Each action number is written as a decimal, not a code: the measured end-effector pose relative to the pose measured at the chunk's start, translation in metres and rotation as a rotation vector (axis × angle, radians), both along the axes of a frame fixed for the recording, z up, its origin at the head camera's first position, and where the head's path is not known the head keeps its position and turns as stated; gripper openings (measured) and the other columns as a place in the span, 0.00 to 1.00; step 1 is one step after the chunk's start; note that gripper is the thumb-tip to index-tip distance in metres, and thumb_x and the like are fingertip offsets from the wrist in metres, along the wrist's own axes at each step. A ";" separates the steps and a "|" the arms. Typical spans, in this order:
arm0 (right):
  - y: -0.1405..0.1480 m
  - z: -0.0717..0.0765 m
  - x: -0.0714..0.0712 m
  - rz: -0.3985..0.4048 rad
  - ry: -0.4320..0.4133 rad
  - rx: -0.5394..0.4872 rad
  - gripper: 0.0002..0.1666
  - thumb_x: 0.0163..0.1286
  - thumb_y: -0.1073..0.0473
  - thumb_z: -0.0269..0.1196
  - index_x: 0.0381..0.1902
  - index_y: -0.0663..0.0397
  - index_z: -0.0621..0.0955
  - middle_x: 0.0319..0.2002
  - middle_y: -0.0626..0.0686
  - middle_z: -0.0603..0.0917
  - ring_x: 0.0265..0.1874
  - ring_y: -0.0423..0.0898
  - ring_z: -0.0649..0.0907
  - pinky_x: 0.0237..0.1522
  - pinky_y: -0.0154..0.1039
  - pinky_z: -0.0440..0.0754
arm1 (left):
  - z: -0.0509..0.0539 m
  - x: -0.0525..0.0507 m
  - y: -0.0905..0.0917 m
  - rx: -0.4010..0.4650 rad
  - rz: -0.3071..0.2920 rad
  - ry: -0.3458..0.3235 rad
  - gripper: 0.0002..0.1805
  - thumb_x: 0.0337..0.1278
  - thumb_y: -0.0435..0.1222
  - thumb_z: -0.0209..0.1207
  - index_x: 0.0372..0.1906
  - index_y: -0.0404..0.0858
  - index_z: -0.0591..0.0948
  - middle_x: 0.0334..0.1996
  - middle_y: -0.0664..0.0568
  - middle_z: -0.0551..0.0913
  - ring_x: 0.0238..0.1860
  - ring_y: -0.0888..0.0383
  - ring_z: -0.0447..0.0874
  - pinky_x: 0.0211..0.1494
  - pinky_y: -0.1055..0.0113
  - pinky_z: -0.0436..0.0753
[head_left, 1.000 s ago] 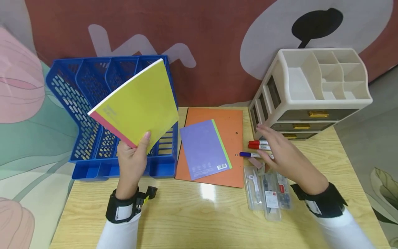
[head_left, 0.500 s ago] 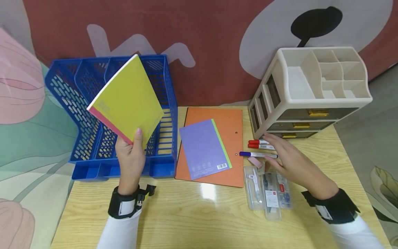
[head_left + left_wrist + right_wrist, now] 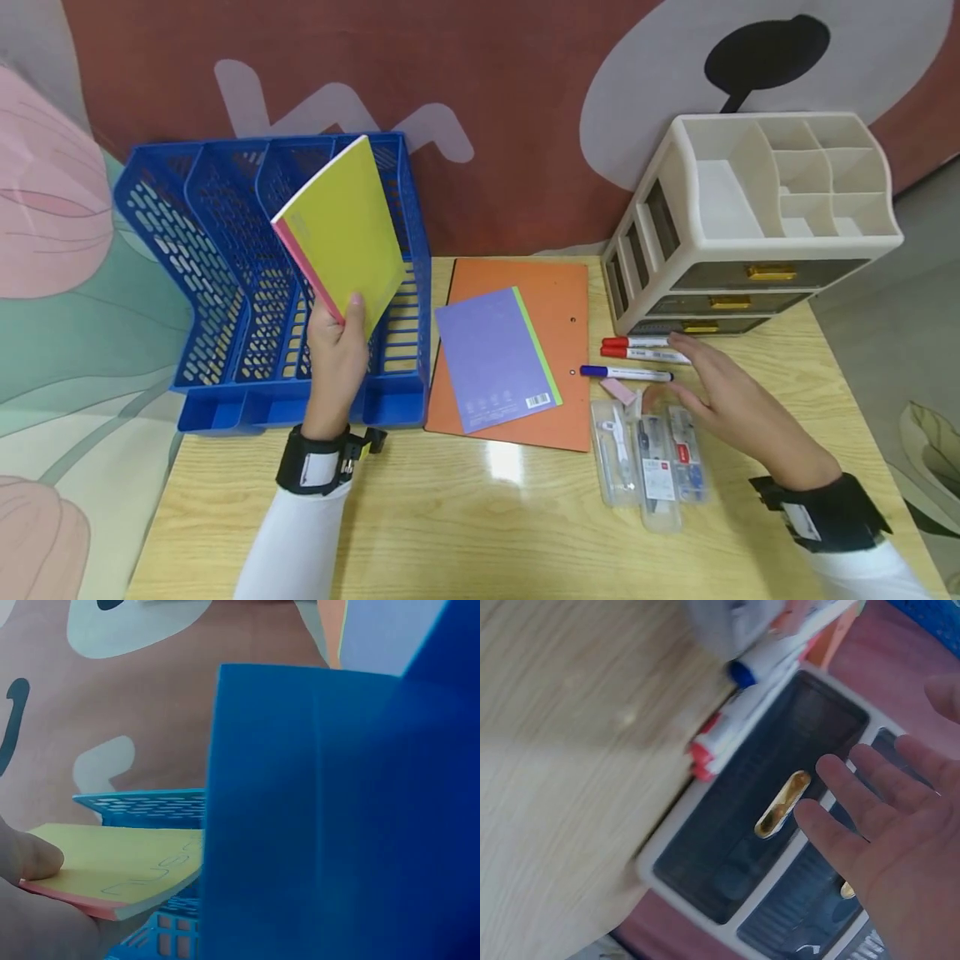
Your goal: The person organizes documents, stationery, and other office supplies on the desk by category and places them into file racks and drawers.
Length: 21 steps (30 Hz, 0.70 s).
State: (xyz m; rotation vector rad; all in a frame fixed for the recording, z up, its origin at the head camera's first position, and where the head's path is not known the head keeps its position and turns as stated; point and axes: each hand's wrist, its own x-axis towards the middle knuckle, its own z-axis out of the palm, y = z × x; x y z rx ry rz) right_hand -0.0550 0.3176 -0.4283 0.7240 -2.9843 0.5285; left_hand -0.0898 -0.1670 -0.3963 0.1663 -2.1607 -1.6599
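Note:
My left hand (image 3: 337, 362) grips a yellow notebook (image 3: 345, 233) with a pink spine by its lower corner, thumb on the cover. The notebook stands tilted over the right-hand compartments of a blue file rack (image 3: 225, 308). In the left wrist view the notebook (image 3: 127, 859) lies between thumb and fingers, beside a blue rack wall (image 3: 300, 810). My right hand (image 3: 738, 404) holds nothing, its fingers extended above the table near two red-capped markers (image 3: 637, 353) and a blue-capped marker (image 3: 628, 373). The right wrist view shows that hand (image 3: 900, 817) in front of the drawers.
A purple notebook (image 3: 495, 358) lies on an orange clipboard-like board (image 3: 566, 350). Right of it are a pink eraser (image 3: 617, 391) and several clear stationery cases (image 3: 660, 483). A white drawer organizer (image 3: 675, 258) with gold handles stands at the back right.
The yellow notebook first swung left, then came back right and lower, turning more upright over the rack. My right hand has drawn back to the right, uncovering more of the markers.

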 end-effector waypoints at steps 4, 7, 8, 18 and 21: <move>0.009 -0.007 0.001 -0.002 0.032 0.010 0.43 0.66 0.60 0.72 0.74 0.64 0.67 0.70 0.71 0.72 0.65 0.71 0.75 0.61 0.70 0.75 | -0.004 -0.009 0.001 0.010 -0.014 -0.036 0.19 0.79 0.32 0.48 0.66 0.28 0.73 0.59 0.39 0.81 0.61 0.56 0.77 0.68 0.60 0.74; 0.015 -0.011 0.001 -0.001 0.049 0.010 0.41 0.66 0.61 0.72 0.73 0.65 0.68 0.69 0.72 0.72 0.64 0.73 0.75 0.60 0.71 0.75 | -0.007 -0.014 0.002 0.035 -0.040 -0.036 0.21 0.79 0.31 0.47 0.70 0.29 0.71 0.64 0.39 0.79 0.66 0.53 0.75 0.74 0.55 0.71; 0.016 -0.012 0.001 0.000 0.054 0.009 0.40 0.66 0.62 0.71 0.72 0.66 0.69 0.69 0.73 0.73 0.63 0.73 0.75 0.60 0.71 0.75 | -0.007 -0.015 0.002 0.038 -0.046 -0.035 0.22 0.80 0.32 0.46 0.71 0.30 0.71 0.65 0.39 0.78 0.67 0.52 0.74 0.76 0.53 0.70; 0.021 -0.016 0.003 -0.036 0.027 0.004 0.39 0.67 0.63 0.71 0.71 0.66 0.69 0.69 0.74 0.72 0.63 0.74 0.75 0.59 0.72 0.75 | -0.014 -0.027 0.003 -0.033 -0.070 -0.066 0.24 0.82 0.33 0.43 0.75 0.33 0.67 0.69 0.38 0.76 0.72 0.47 0.72 0.78 0.49 0.68; 0.022 -0.017 0.004 -0.045 0.021 0.006 0.39 0.67 0.63 0.71 0.71 0.67 0.69 0.68 0.74 0.72 0.63 0.74 0.75 0.58 0.72 0.75 | -0.017 -0.032 0.003 -0.054 -0.084 -0.073 0.24 0.82 0.32 0.43 0.76 0.32 0.66 0.69 0.36 0.75 0.72 0.46 0.72 0.78 0.48 0.67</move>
